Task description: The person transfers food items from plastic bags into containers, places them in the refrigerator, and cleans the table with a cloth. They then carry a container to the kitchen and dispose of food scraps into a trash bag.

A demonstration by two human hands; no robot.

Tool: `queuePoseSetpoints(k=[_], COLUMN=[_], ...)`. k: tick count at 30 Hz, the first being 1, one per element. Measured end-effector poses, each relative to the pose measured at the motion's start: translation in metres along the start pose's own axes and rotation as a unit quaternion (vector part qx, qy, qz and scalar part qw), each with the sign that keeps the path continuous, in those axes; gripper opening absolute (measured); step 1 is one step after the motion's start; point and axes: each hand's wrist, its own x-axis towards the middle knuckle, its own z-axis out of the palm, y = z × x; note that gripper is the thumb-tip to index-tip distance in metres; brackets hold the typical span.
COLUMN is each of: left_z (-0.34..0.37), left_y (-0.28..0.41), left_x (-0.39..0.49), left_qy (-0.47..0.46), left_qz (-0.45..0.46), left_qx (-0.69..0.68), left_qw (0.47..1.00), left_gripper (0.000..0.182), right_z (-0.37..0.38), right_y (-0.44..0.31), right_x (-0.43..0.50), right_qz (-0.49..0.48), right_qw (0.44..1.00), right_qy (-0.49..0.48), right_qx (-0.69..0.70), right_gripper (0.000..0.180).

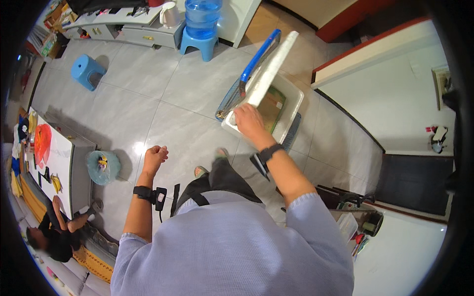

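My right hand [249, 121] grips the near end of a white foam lid [272, 70], which stands tilted up over an open white foam box [295, 97]. Inside the box lies a green and brown cardboard carton [273, 107], partly hidden by the lid. A blue-handled tool or frame [260, 55] leans beside the lid, and its kind is unclear. Under the box shows a blue basket or crate [293, 131], mostly hidden. My left hand [155, 158] hangs over the tiled floor with its fingers loosely curled and nothing visible in it.
At the left, a clear bin [103, 168] stands beside a white table [59, 148] with bananas [56, 183]; a person [55, 236] sits on the sofa behind. A blue stool [87, 72] and a water bottle [203, 18] on another stool [200, 43] stand farther off.
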Motion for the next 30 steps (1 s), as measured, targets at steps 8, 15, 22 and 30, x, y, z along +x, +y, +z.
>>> queuePoseSetpoints(k=[8, 15, 22, 30], left_z=[-0.102, -0.172, -0.195, -0.298], left_y=[-0.052, -0.048, -0.019, -0.060], left_x=[0.006, 0.019, 0.079, 0.125], left_qy=[0.083, 0.177, 0.120, 0.146], left_qz=[-0.131, -0.226, -0.099, -0.147], left_qx=[-0.036, -0.084, -0.096, 0.029], left_qw=[0.987, 0.954, 0.983, 0.978], left_gripper=[0.026, 0.023, 0.019, 0.025], right_z=[-0.019, 0.009, 0.079, 0.086], right_y=[0.087, 0.113, 0.147, 0.082], right_x=[-0.031, 0.024, 0.133, 0.152], right_qz=[0.414, 0.639, 0.640, 0.631], right_qw=[0.794, 0.637, 0.610, 0.719], right_qy=[-0.395, 0.076, 0.168, 0.087], right_qx=[-0.206, 0.425, 0.437, 0.278], right_gripper=[0.032, 0.050, 0.043, 0.019])
